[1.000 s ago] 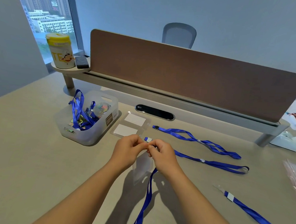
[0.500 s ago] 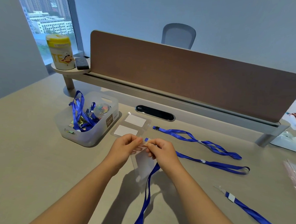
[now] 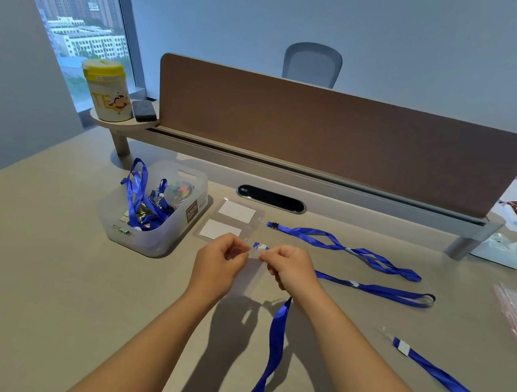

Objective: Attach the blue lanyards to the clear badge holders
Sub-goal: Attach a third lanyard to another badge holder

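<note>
Under both hands spreads the wide grey-beige tabletop, and beyond the hands stands the long brown desk divider panel. Out past the left hand sits the translucent plastic storage bin, with more blue straps and small bits tangled inside. Beyond the knuckles of both hands lie two clear badge holders with white cards, flat and already joined to blue lanyards that trail away past the right hand. Near the right forearm lies a spare blue lanyard with a clear tab end.

From the right hand a long blue ribbon lanyard hangs down and runs back toward the body. It looks light and limp, so it will sag wherever it is not held; best to take it right at its end fitting, which the curled right fingers hide.

Between the two hands, just above the tabletop, is the small clear plastic badge holder, hanging below the fingertips. The left hand pinches its top edge with thumb and fingers together; the right hand pinches it from the other side along with the strap end. The holder looks thin, light and flexible, probably slick, and likely to bend if squeezed in the middle, so the top strip by the slot is the sound place to hold.
</note>
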### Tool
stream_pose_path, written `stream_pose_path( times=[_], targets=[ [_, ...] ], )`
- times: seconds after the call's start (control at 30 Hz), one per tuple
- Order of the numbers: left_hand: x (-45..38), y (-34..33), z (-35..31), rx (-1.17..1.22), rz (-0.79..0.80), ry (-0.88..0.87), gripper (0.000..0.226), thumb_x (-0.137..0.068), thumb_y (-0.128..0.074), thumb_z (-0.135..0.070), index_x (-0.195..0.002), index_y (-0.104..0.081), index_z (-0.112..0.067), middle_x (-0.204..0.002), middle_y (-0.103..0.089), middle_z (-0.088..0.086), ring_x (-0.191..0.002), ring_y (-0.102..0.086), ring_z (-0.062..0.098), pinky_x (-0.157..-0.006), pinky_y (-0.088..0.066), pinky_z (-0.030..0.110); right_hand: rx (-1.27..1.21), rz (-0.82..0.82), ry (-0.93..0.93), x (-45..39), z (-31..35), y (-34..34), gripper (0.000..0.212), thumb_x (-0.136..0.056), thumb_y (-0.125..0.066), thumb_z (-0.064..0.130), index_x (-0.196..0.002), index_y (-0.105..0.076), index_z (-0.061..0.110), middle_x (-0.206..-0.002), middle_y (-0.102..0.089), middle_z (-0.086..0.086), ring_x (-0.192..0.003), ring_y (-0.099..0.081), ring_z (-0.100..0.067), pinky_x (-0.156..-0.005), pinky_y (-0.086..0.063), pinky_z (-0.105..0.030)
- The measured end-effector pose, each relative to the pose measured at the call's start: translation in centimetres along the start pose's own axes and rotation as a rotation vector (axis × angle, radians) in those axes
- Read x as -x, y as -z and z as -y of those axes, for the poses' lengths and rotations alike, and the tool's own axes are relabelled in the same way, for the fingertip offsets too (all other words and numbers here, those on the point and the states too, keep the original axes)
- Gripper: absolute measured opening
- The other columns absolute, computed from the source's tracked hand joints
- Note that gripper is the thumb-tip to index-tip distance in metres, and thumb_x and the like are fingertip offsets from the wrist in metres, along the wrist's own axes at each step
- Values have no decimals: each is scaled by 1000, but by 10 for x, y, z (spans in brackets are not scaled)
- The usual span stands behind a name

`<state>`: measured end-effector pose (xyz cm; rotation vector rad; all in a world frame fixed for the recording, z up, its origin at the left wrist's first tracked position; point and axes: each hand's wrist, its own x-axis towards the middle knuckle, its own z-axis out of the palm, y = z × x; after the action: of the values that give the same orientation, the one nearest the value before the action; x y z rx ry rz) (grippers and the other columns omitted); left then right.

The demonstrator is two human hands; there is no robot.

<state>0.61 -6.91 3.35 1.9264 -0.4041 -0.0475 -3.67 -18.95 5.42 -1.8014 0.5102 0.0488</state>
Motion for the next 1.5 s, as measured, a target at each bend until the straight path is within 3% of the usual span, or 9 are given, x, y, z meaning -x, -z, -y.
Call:
stream_pose_path(
  times=[0.27, 0.43, 0.53, 0.67, 0.77, 0.97, 1.17, 1.37, 1.5],
  targets=[
    [3, -2, 14, -249, -2, -200, 8, -76, -60, 2, -79, -65, -2, -70, -49, -4, -72, -50, 17, -63, -35, 13, 490, -41, 118, -4, 0, -9, 17, -86, -53, 14, -83, -64, 1, -91, -65, -18, -75, -50, -18, -64, -41, -27],
    [0, 1, 13, -169, -80, -177, 9, -76, -58, 5, -79, -65, -1, -71, -52, -5, -69, -50, 12, -61, -39, 10, 376, 85, -11, -15, -5, -7, 10, -81, -55, 8, -71, -57, 7, -70, -48, -11, -66, -44, -18, -61, -38, -29],
    [-7, 4, 11, -161, -92, -168, 9, -77, -58, 4, -81, -65, 0, -77, -56, 2, -74, -53, 18, -66, -40, 16, 409, -89, 94, -19, -7, -6, 16, -89, -48, 14, -86, -61, 4, -83, -55, -9, -75, -48, -16, -57, -36, -23],
    [-17, 7, 19, -168, -107, -127, 10, -77, -58, 4, -81, -66, 0, -81, -62, 14, -80, -55, 24, -69, -44, 24, 286, -207, 197, -30, 5, -4, 28, -96, -35, 11, -120, -49, 6, -125, -53, -9, -96, -46, -13, -77, -35, -21],
    [-23, 8, 20, -161, -114, -118, 10, -78, -57, 3, -83, -66, -1, -86, -65, 16, -80, -55, 22, -70, -42, 19, 361, -220, 285, -37, 9, -1, 35, -97, -30, 8, -128, -46, 10, -129, -47, -9, -103, -44, -11, -80, -32, -16],
    [-25, 8, 26, -161, -110, -90, 11, -79, -56, 3, -85, -65, -1, -90, -64, 19, -84, -54, 22, -78, -46, 35, 493, -122, 187, -38, -20, 2, 39, -96, -31, 5, -129, -49, 13, -133, -50, -8, -120, -48, -20, -95, -37, -22],
    [-7, 0, 40, -221, -49, -94, 11, -78, -58, 3, -84, -66, -1, -88, -65, 17, -81, -53, 19, -70, -38, 15, 616, 85, 8, -26, -62, 0, 44, -92, -46, 17, -135, -41, 14, -138, -41, -9, -122, -45, -21, -102, -37, -29],
    [10, -5, 48, -259, -43, -96, 9, -76, -59, 3, -80, -66, -1, -82, -62, 13, -77, -51, 20, -67, -39, 19, 795, 213, -93, -3, -96, -21, 87, -65, -71, 50, -134, -31, 15, -130, -34, -4, -119, -40, -22, -98, -42, -34],
    [19, -4, 54, -306, -44, -84, 10, -76, -59, 4, -79, -67, -2, -82, -61, 12, -76, -50, 20, -65, -37, 18, 933, 200, -10, 3, -106, -27, 91, -67, -74, 38, -139, -23, 14, -136, -31, -7, -125, -35, -26, -101, -40, -36]
  ],
)
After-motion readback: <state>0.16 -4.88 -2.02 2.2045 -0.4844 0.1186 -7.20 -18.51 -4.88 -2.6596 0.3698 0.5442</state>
